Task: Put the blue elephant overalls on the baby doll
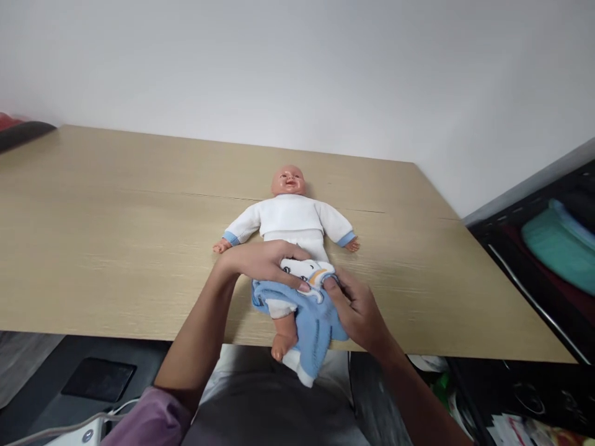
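Observation:
A baby doll [292, 215] in a white long-sleeved top with blue cuffs lies on its back, its head away from me. Blue baby pants [312, 325] with a white cartoon-face patch are bunched around its legs. One bare foot [283, 344] sticks out at the table's front edge; the other foot is hidden. My left hand [264, 263] lies across the doll's lower body, thumb and fingers gripping the pants near the patch. On the other side, my right hand [356, 306] pinches the cloth between thumb and fingers. One pant leg hangs past the edge.
The doll rests on a light wooden table [139, 248] against a white wall [279, 74]. A dark tablet or phone [99, 379] lies on a black seat at lower left. A black rack holds a teal item [560, 244] at right.

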Tool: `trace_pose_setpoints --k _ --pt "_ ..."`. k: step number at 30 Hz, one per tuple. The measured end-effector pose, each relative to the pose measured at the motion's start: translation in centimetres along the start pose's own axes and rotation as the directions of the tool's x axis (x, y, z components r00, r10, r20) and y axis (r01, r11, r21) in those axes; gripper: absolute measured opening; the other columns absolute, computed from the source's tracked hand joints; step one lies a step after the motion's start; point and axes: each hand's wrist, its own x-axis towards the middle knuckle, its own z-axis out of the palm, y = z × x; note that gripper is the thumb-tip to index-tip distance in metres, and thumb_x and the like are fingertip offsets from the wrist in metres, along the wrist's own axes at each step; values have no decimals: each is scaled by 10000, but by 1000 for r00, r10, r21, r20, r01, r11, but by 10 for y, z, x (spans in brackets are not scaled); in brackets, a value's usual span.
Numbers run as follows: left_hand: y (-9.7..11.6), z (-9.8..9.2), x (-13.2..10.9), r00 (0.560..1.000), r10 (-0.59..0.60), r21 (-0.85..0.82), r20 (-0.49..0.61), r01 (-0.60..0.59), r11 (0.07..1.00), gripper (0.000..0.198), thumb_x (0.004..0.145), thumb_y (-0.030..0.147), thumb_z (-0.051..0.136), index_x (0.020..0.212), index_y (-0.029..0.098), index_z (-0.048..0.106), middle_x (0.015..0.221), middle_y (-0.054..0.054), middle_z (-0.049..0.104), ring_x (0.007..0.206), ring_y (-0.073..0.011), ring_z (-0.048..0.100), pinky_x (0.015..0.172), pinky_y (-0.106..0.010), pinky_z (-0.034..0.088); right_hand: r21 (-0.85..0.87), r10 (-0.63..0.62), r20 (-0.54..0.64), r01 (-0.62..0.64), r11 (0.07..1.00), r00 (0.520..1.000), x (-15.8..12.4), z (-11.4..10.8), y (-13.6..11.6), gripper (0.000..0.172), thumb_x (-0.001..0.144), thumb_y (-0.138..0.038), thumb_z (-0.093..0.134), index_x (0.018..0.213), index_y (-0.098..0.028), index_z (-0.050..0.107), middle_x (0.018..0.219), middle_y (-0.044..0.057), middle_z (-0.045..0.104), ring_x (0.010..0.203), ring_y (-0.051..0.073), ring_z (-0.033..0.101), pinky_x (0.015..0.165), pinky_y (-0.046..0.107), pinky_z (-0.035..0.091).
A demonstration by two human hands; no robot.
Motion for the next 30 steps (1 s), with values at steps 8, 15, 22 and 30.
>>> trace_pose_setpoints --k 8,15,22,30 --pt "-2 5 -11 996 -86 -207 -35 77 975 350 940 484 780 1200 249 776 1143 -59 787 1078 -268 728 956 -313 586 -1 -104 517 122 993 850 -14 -39 -1 487 966 -529 824 1376 -272 769 1497 86 723 1407 343 652 1211 473 506" --pt "-14 13 3 986 -22 -270 167 67 961 451 734 482 965 1110 254 867 1000 -30 843 936 -312 797 778 -340 656 208 87 110 -108 972 990 -19 -12 24 603 1073 -733 537 1354 -236 731 1224 110 791 1138 303 741 1003 416 626" --pt "-20 18 4 999 -19 -293 36 29 956 363 824 467 890 1124 264 859 1072 -47 845 1054 -315 788 945 -376 644 56 55 538 -102 993 841 -23 -20 -8 319 929 -550 845 1007 -241 831 943 23 797 859 249 722 809 340 617" --pt "-28 19 8 999 -24 -328 40 36 944 482 853 534 861 1240 249 826 1255 -75 834 1195 -324 772 1031 -391 617 384 270 168 -315 868 948 -32 6 11 528 1041 -678 647 1350 -266 761 1297 87 800 1214 313 740 1069 488 616"
